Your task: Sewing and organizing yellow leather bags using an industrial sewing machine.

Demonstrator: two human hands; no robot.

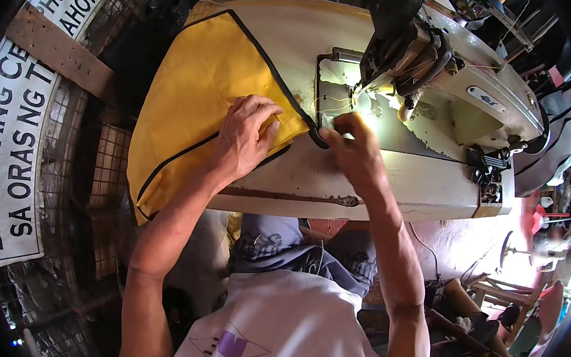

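A yellow fabric piece (200, 71) with black edge binding (268, 60) lies on the left of the sewing machine table, its lower part folded over. My left hand (245, 135) rests on it near its right corner, fingers bent and closed on the cloth. My right hand (358, 154) is just right of that corner, thumb and forefinger pinched beside the loose black binding end (317, 139). A small pale bit shows by the fingertips, and what they hold cannot be made out. Light threads (331, 103) run from the lit needle area (365, 101) toward the corner.
The sewing machine (466, 92) stands at the right, its head over the needle plate. The table's worn front edge (284, 196) lies before my lap. Signboards (15, 157) and wire mesh are on the left. A wooden stool (504, 293) and clutter stand at the right.
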